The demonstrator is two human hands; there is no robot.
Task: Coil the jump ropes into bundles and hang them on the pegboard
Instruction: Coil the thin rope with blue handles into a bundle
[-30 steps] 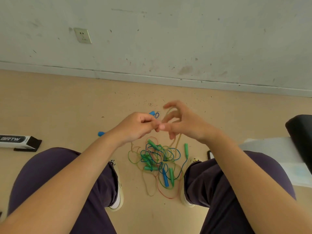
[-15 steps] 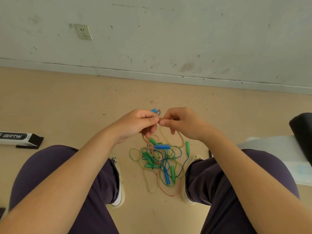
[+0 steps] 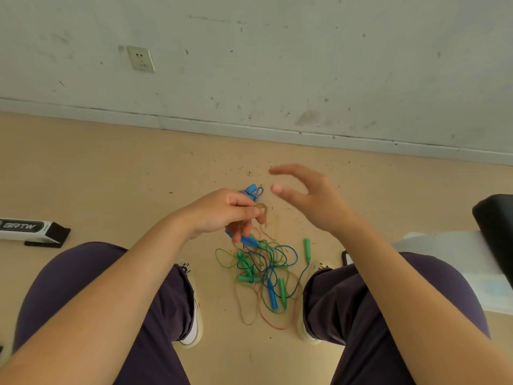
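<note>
Head view, looking down between the knees of a seated person; item one, jump ropes (image 3: 263,270): a loose tangle of thin green, blue, tan and reddish cords with green and blue handles, lying on the beige floor (image 3: 111,176) between the two shoes, not coiled; one green handle (image 3: 306,247) lies at the pile's 2 o'clock edge, a blue handle (image 3: 272,294) and a green one side by side toward its 6 o'clock. Item two, tan rope (image 3: 262,213): a pale strand lifted out of the pile, looped at the fingertips of the left hand (image 3: 222,212), which pinches it between thumb and curled fingers; the strand trails down toward the tangle; a blue handle shows just beneath that hand's lower fingers. Item three, right hand (image 3: 308,195): at 3 o'clock of the left, apart from it, fingers spread and relaxed, holding nothing, blurred. Item four, blue-and-white braided rope (image 3: 254,191) with a blue handle, on the floor at 12 o'clock of the left hand. Surroundings: dark purple trousers (image 3: 91,287); a white box (image 3: 27,227) with black ends at 9 o'clock; a grey scuffed wall (image 3: 277,65) with a socket (image 3: 140,58) at 11 o'clock; a black object (image 3: 497,232) over white sheeting at 3 o'clock.
</note>
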